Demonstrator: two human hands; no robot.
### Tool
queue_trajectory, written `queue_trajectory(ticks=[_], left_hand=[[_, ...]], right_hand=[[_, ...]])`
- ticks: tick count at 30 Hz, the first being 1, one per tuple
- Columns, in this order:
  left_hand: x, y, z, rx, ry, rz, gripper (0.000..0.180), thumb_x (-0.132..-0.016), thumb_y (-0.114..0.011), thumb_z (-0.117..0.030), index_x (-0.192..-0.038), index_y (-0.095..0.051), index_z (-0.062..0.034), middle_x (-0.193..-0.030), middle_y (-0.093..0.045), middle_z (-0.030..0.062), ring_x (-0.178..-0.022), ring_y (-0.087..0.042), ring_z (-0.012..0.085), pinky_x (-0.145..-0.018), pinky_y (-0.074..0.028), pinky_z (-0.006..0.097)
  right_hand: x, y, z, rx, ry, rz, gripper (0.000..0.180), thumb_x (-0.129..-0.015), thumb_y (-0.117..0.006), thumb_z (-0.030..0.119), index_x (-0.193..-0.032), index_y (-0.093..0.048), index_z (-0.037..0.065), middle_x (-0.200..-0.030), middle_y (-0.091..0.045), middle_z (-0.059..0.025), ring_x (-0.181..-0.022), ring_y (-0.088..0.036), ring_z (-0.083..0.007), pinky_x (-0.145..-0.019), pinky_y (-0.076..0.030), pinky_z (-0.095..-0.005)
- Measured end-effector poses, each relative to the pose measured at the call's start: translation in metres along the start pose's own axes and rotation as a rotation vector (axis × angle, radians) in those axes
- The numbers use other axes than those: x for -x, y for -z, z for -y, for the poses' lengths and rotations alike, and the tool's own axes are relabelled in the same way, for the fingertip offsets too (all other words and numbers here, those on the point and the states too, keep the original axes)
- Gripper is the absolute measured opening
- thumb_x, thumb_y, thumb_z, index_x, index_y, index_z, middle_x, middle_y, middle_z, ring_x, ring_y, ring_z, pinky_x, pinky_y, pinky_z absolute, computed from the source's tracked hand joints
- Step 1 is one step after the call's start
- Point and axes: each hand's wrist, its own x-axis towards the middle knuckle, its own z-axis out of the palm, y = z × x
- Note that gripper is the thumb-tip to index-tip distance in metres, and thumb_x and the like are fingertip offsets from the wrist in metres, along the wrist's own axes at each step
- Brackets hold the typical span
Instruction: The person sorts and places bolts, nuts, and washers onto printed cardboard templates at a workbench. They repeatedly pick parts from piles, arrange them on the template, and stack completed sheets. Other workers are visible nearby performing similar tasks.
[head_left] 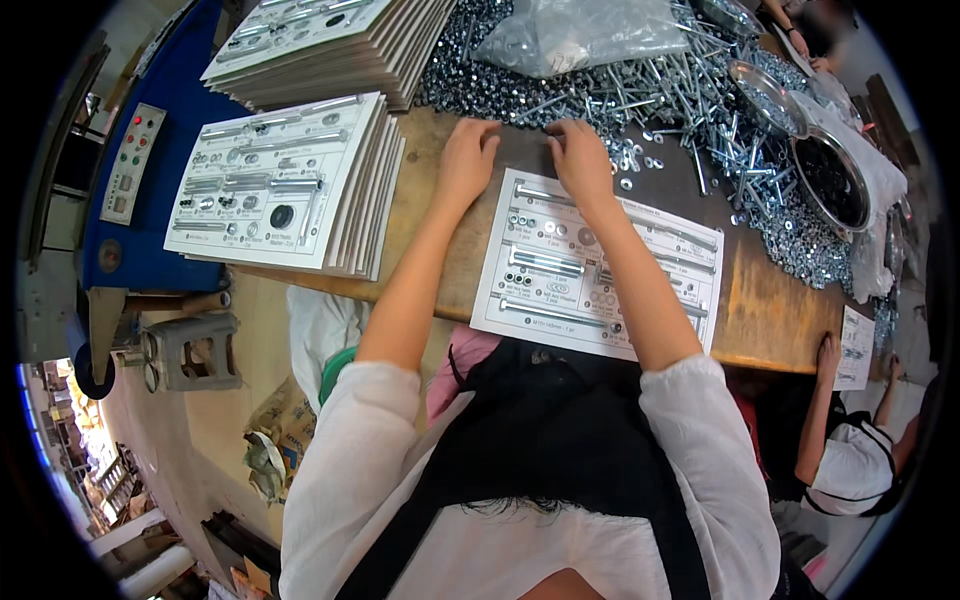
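My left hand [470,152] rests at the near edge of a heap of dark nuts [470,88], its thumb apart from loosely curved fingers, with nothing visible in it. To its right, my right hand [580,158] is bent the same way at the edge of the pile, also with no part visible in it. Under my right forearm lies a white printed card [535,284] with bolts, nuts and washers shown on it in rows. The forearm hides part of its middle. A few loose washers [626,184] lie just right of my right hand.
Two stacks of similar cards [270,180] [330,62] stand at the left. A clear plastic bag [580,38] lies on the heap, with long bolts [690,110] to its right. Metal bowls [832,180] stand at the far right. Other people [850,465] work along the table's right side.
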Motion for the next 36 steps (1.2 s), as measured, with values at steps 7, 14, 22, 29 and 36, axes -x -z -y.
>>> queue_trajectory(ticks=[7,14,22,29,36], left_hand=[[-0.040,-0.042,0.032,-0.300,0.092,-0.015,0.022,-0.081,-0.075,-0.014,-0.097,-0.064,-0.0032,-0.104,-0.058,0.0176,-0.100,-0.058,0.0368,-0.086,-0.049,0.045],[-0.023,-0.031,0.022,-0.163,0.077,0.105,0.015,-0.079,-0.076,-0.008,-0.087,-0.065,-0.0006,-0.090,-0.062,0.0151,-0.080,-0.063,0.0328,-0.073,-0.052,0.042],[-0.006,-0.023,0.005,-0.035,0.082,0.124,0.015,-0.079,-0.075,-0.006,-0.090,-0.066,-0.0008,-0.089,-0.062,0.0127,-0.077,-0.064,0.0282,-0.072,-0.052,0.038],[0.005,-0.007,0.020,-0.216,0.040,0.077,0.018,-0.078,-0.078,-0.008,-0.091,-0.067,-0.0011,-0.086,-0.063,0.0130,-0.075,-0.065,0.0272,-0.069,-0.052,0.038],[-0.017,0.000,-0.002,-0.290,0.085,0.375,0.019,-0.078,-0.077,-0.009,-0.091,-0.066,-0.0014,-0.092,-0.065,0.0155,-0.085,-0.065,0.0351,-0.075,-0.052,0.044]], right_hand=[[-0.030,-0.036,-0.029,0.268,-0.065,0.136,0.018,-0.082,-0.070,0.011,-0.092,-0.058,0.004,-0.095,-0.065,-0.0159,-0.085,-0.068,-0.0367,-0.070,-0.057,-0.0439],[-0.013,-0.021,-0.021,-0.142,-0.281,0.277,0.014,-0.079,-0.076,0.014,-0.089,-0.075,0.004,-0.087,-0.072,-0.0159,-0.080,-0.069,-0.0335,-0.073,-0.055,-0.0429],[-0.004,-0.029,-0.010,-0.080,-0.072,0.208,0.014,-0.081,-0.072,0.014,-0.094,-0.076,0.009,-0.090,-0.067,-0.0140,-0.087,-0.066,-0.0341,-0.077,-0.053,-0.0426],[0.025,0.025,-0.008,-0.329,-0.227,0.125,0.017,-0.082,-0.075,0.010,-0.099,-0.074,0.006,-0.090,-0.069,-0.0106,-0.075,-0.067,-0.0216,-0.070,-0.054,-0.0327],[0.098,0.130,-0.013,-0.308,-0.389,0.036,0.016,-0.084,-0.075,0.006,-0.100,-0.073,0.003,-0.092,-0.070,-0.0073,-0.075,-0.065,-0.0140,-0.070,-0.054,-0.0270]])
